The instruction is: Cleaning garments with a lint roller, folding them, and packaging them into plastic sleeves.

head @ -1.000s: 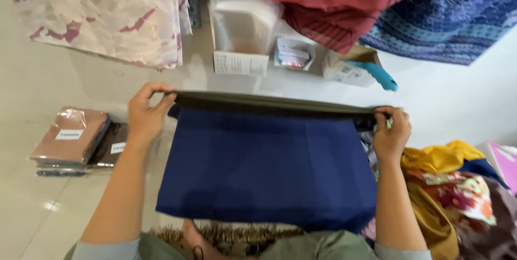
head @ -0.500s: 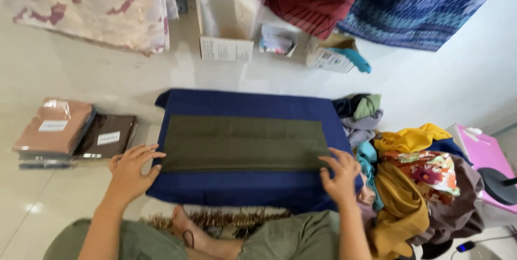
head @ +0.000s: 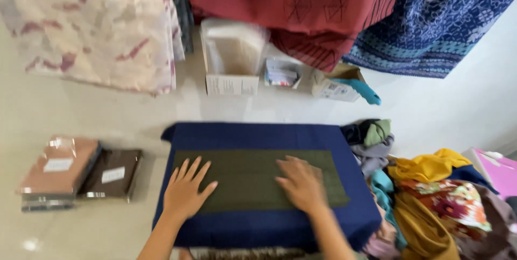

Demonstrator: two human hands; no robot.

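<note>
The left hand (head: 186, 189) and right hand (head: 302, 183) both lie flat, fingers spread, on a folded olive-green cloth (head: 253, 179). That cloth rests on a navy blue cloth (head: 258, 135) on the pale floor (head: 97, 114). Farther off stands an open cardboard box (head: 232, 83).

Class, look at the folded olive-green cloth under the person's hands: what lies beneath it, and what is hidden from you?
The olive-green cloth lies on a dark blue cloth, whose border shows all around. Both the left hand and the right hand press flat on top. Whatever lies beneath the blue cloth is covered.
</note>
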